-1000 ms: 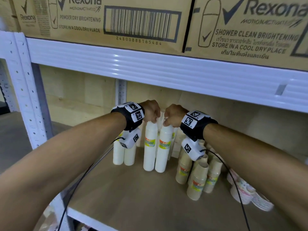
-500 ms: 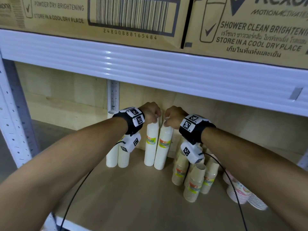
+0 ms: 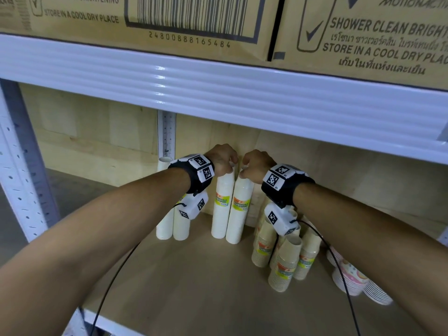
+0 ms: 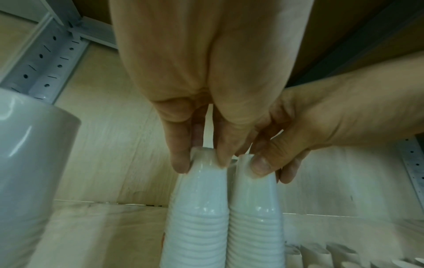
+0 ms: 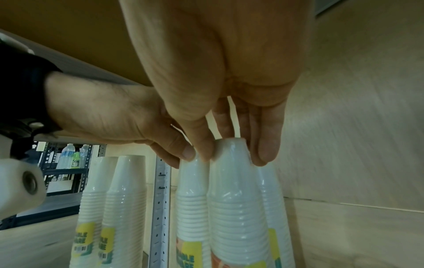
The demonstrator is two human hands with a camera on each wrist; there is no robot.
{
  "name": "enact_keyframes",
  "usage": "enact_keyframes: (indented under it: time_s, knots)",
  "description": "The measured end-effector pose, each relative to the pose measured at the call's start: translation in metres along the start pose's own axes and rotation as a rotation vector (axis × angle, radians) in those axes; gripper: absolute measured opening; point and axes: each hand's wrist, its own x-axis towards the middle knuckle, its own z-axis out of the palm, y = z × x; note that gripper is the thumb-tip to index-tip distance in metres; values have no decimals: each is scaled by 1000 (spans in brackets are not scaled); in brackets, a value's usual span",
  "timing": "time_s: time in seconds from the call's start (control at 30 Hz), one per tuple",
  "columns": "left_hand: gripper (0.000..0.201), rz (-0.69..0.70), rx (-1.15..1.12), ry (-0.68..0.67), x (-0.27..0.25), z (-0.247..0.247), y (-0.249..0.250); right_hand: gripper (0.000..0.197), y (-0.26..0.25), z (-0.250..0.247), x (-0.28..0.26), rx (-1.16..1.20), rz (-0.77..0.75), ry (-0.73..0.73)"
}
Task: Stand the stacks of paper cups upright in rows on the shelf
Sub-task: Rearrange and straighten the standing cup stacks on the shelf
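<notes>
Two tall white paper cup stacks stand upright side by side in the middle of the wooden shelf, near the back wall. My left hand pinches the top of the left stack, thumb and fingers curled round its tip. The top of the right stack is pinched the same way by my right hand, its fingers round the tip. The stacks touch along their sides. Two more white stacks stand upright to the left.
Several brown cup stacks lean together at the right, beside patterned bowls and white plates. A white steel beam carrying cardboard boxes hangs low overhead. A white upright post stands at the left.
Both hands keep their pinch on the tops of the two middle stacks. My head has moved closer and the view has shifted downward; the stacks stand about where they were.
</notes>
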Motion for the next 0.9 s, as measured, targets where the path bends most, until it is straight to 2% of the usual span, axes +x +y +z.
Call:
enact_keyframes:
  time_s: [0.17,0.43,0.67,0.83,0.9]
  knots:
    - [38,6,10,8,-3,-8,0,41,-3,-3,2,-59,46,48]
    - [39,13,93,91,-13,-45,-6,57,-31,-14,6,-80,-22,93]
    - [39,-107,131,128,-33,-80,-39,52,-73,3,14,-27,-159,69]
    - [42,-201,134,89,-50,-88,-72,71,-102,23,21,12,-235,-6]
    - [46,-227,134,77,-56,-86,-82,72,-110,32,24,11,-253,-28]
